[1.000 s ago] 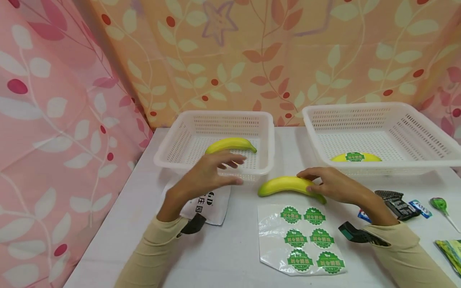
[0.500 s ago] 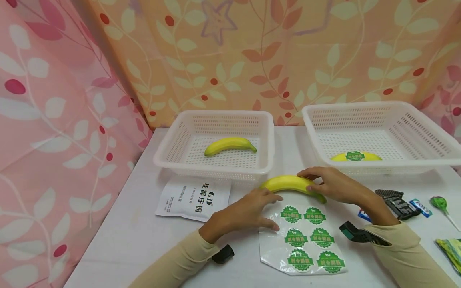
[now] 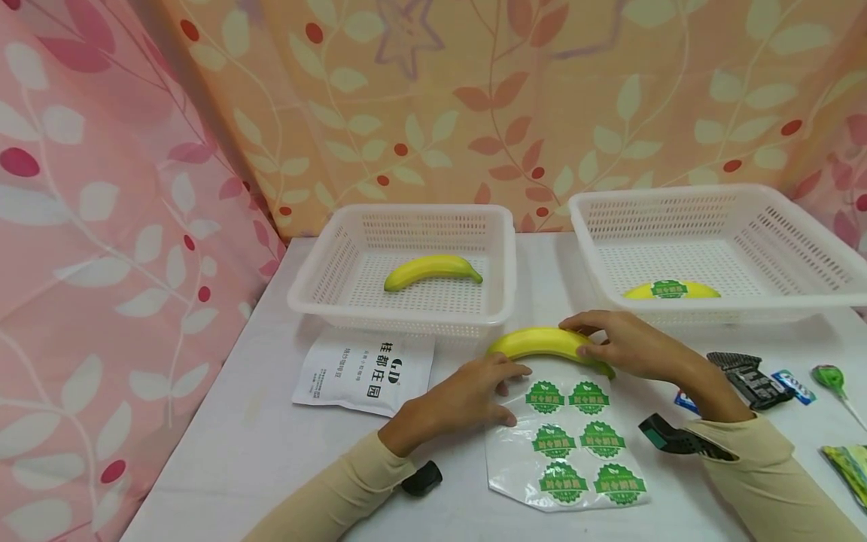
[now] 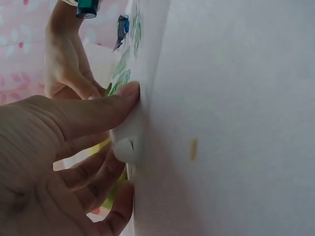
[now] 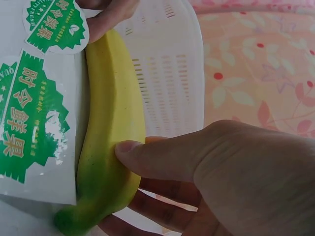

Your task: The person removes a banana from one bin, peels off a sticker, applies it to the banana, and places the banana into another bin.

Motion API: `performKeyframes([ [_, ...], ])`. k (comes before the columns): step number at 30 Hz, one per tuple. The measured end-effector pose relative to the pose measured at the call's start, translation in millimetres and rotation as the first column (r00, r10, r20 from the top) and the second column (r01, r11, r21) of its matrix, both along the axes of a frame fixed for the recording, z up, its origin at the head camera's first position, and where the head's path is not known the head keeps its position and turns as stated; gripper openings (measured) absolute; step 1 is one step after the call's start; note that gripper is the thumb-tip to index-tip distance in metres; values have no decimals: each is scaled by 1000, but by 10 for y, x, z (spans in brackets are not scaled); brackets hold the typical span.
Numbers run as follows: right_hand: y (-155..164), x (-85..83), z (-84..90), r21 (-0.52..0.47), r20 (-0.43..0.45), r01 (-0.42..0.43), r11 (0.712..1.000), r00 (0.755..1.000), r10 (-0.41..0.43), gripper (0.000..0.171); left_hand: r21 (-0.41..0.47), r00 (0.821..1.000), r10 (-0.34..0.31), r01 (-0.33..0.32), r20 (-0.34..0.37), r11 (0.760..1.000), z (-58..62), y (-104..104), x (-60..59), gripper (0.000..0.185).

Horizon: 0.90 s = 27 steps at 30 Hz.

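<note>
A yellow banana [image 3: 542, 342] with greenish ends lies on the white table behind a sheet of green stickers [image 3: 557, 444]. My right hand [image 3: 630, 348] holds the banana's right end, thumb on the near side and fingers behind. At the sheet's upper left corner rests my left hand [image 3: 467, 399], thumb and fingers apart. Its fingertips are at the banana's left end. In the left wrist view, a white curled bit [image 4: 129, 150] shows between that thumb and the fingers; whether the hand pinches it is unclear. The right wrist view shows a sticker [image 5: 56, 24] beside the left fingers.
A white basket [image 3: 308, 301] at back left holds another banana [image 3: 433, 271]. The right basket [image 3: 738, 305] holds a banana with a green sticker [image 3: 670, 290]. A white pouch [image 3: 366, 373] lies left; a black wrapper [image 3: 752, 382] and a lollipop [image 3: 829, 379] lie right.
My left hand has come from in front of the left basket, over the pouch, to the sticker sheet and the banana's left end. My right hand stays on the banana.
</note>
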State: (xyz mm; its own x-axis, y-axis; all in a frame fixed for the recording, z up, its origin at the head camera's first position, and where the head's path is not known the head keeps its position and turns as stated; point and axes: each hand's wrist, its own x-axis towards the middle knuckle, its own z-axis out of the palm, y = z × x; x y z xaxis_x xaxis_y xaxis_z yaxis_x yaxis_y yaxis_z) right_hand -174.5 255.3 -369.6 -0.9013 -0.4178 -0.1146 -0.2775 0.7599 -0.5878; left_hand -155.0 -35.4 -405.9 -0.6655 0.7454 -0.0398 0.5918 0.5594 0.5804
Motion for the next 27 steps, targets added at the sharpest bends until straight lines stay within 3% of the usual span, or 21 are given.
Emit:
performKeyframes([
  [4, 4, 3, 5, -1, -7, -6, 1000, 1000, 6, 44, 23, 999, -17, 16, 30, 1000, 12, 12, -9, 65],
  [11, 21, -2, -6, -12, -16, -22, 1000, 1000, 22, 43, -147, 1000, 7, -8, -10, 989, 54, 12, 38, 63],
  [18, 15, -5, -3, -11, -23, -18, 1000, 1000, 17, 42, -143, 996, 64, -73, -63, 987, 74, -51, 87, 65],
  [27, 28, -8, -5, -18, -7, -18, 1000, 1000, 17, 42, -155, 995, 93, -95, -21, 983, 60, -43, 94, 48],
])
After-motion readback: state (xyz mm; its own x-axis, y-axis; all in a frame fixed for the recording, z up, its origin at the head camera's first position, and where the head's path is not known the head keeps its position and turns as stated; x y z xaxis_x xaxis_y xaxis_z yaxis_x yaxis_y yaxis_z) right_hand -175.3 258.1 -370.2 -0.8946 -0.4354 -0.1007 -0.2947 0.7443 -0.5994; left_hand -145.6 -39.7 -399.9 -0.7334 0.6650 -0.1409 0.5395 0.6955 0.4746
